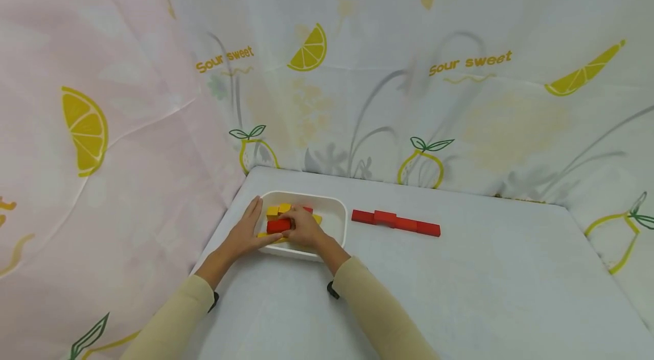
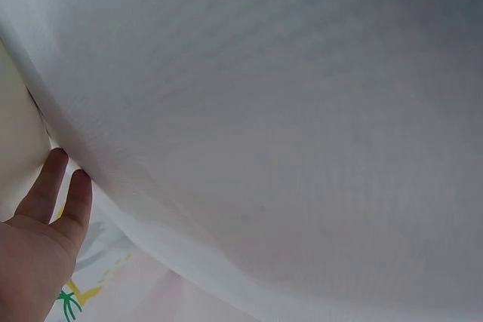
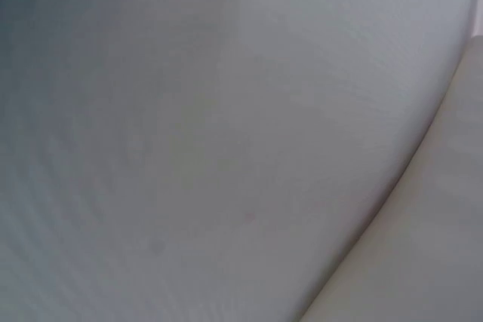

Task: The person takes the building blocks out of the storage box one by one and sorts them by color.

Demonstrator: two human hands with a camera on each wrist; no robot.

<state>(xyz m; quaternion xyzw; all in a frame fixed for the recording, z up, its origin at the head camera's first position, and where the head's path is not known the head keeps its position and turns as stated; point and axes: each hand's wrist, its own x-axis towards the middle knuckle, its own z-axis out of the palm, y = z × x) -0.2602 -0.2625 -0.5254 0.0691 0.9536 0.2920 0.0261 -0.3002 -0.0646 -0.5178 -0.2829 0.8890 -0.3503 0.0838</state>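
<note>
A white plastic tray holds several red and yellow blocks. My right hand reaches into it, thumb and fingers curled at the right end of a red block, which it pinches. Outstretched along the tray's left side are the fingers of my left hand, and its thumb extends over the front rim. Two of its fingers show in the left wrist view against the tray's pale wall. Yellow blocks lie behind the red one. The right wrist view shows the tray's wall but no fingers.
Right of the tray, several red blocks lie end to end in a row, one of them raised. The white tabletop meets a lemon-printed curtain at the back and left.
</note>
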